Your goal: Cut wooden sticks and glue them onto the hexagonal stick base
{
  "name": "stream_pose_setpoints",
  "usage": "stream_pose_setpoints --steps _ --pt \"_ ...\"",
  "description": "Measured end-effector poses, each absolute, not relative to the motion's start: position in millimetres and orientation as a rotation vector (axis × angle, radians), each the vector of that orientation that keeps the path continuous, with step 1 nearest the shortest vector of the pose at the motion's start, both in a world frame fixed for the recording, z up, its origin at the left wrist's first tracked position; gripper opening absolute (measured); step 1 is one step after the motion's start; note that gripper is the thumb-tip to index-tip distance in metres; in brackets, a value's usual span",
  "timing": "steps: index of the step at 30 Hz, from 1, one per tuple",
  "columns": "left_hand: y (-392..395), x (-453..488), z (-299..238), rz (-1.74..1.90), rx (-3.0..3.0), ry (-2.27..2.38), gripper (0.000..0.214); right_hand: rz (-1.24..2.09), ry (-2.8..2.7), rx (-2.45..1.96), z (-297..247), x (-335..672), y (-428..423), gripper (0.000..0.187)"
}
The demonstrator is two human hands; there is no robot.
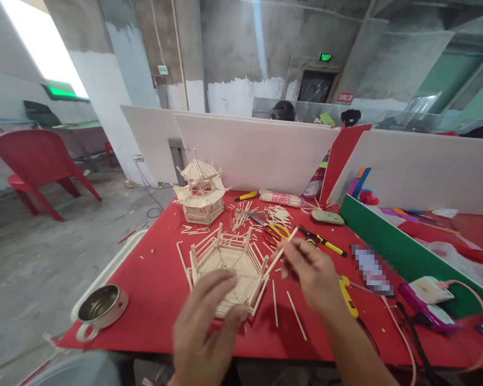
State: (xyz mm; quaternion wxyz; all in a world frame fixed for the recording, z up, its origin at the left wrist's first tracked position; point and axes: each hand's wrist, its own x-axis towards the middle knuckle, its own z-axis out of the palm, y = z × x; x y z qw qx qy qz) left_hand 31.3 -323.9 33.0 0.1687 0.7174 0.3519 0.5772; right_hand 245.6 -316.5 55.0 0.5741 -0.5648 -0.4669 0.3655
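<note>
A hexagonal platform of wooden sticks (230,261) with upright posts lies on the red table (156,289). My left hand (203,327) rests on its near edge, fingers spread over the sticks. My right hand (308,271) pinches a thin wooden stick (282,250) that slants up to the right beside the platform's right side. A finished small stick pagoda (200,188) stands behind, at the table's far left.
Loose sticks (295,313), yellow-handled pliers (273,228), a yellow cutter (324,242), a bundle of sticks (280,199) and a yellow glue gun (348,296) lie around. A metal cup (100,305) sits front left. White partitions (257,155) and a green divider (402,257) bound the table. Red chair (36,161) left.
</note>
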Motion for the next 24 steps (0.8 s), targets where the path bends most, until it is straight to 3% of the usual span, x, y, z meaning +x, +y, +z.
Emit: stream_pose_setpoints --steps 3,7,15,24 --pt "-299 6 26 1.799 1.716 1.185 0.027 0.873 -1.176 -1.433 50 275 -275 0.037" --pt "-245 -12 1 1.699 1.227 1.191 0.052 1.111 -1.533 -1.554 33 286 -239 0.033" --pt "-169 -13 -43 1.534 1.060 1.158 0.066 1.169 -1.633 -1.598 20 280 -226 0.034" --pt "-154 -13 -51 1.402 0.991 1.074 0.075 1.184 -1.565 -1.620 16 275 -221 0.034"
